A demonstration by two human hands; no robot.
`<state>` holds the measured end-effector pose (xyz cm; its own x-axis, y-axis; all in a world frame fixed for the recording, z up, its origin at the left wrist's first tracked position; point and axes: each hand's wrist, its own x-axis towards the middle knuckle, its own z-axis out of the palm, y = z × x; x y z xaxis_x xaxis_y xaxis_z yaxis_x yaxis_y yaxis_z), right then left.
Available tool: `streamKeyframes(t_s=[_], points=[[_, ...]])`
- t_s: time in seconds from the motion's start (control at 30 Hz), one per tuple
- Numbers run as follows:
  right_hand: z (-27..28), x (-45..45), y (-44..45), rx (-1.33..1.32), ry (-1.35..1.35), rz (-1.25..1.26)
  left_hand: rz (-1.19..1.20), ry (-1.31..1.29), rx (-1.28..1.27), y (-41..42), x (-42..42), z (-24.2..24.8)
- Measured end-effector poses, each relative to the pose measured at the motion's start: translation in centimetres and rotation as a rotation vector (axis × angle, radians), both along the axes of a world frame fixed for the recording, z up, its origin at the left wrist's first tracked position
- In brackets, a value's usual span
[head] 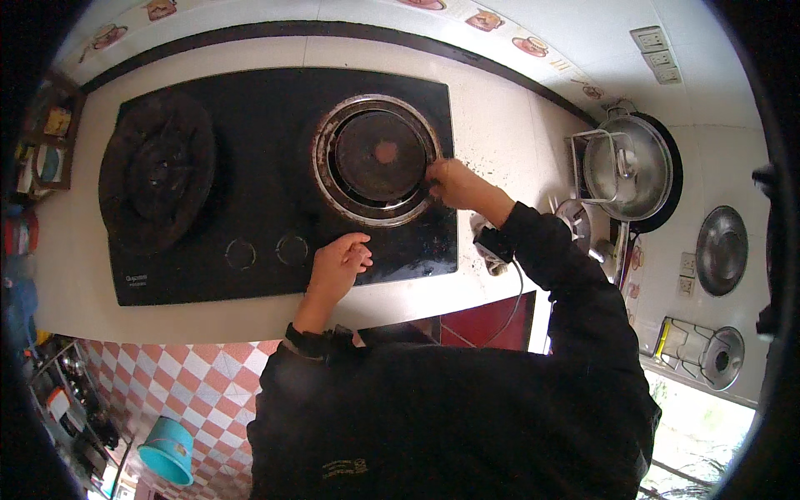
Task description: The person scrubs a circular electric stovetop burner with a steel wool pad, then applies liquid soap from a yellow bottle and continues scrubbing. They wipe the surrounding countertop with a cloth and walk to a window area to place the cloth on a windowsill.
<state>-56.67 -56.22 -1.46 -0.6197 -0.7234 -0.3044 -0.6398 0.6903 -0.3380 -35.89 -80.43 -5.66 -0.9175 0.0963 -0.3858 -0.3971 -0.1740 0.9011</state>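
A black glass cooktop [265,169] is set into the pale counter in front of me. On its right side a stained metal ring [324,181] surrounds a dark round plate [372,172] with a rusty patch at its middle. My right hand [459,183] is at the ring's right edge, fingers bent together and slightly blurred. Whether anything small is pinched there, I cannot tell. Over the cooktop's front part, below the ring, my left hand [340,259] hovers or rests with loosely curled fingers and nothing visible in it.
A dark burner grate [159,172] covers the cooktop's left. Dark crumbs lie on the counter right of the ring. Beneath my right forearm are a cloth [498,267] and a black device [494,244] with a cable. Lidded pans [627,165] hang or stand at the right wall.
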Motion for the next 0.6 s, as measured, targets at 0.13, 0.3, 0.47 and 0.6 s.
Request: streamKeyframes(t_s=[0.13,0.3,0.47,0.6], points=[[1.4,-2.0,-0.1,-0.132,0.198,-0.173,-0.019,0.027,0.024,-0.2,-0.1,-0.2],[-0.2,0.4,-0.8,-0.047,0.202,-0.272,-0.016,0.033,0.027,-0.1,0.1,-0.6],[0.9,4.1,-0.2,-0.152,-0.076,0.081,-0.04,0.014,0.035,0.0,-0.1,-0.7],[4.4,4.4,-2.5,-0.102,-0.011,-0.159,-0.034,0.016,0.046,-0.2,0.0,-0.5]])
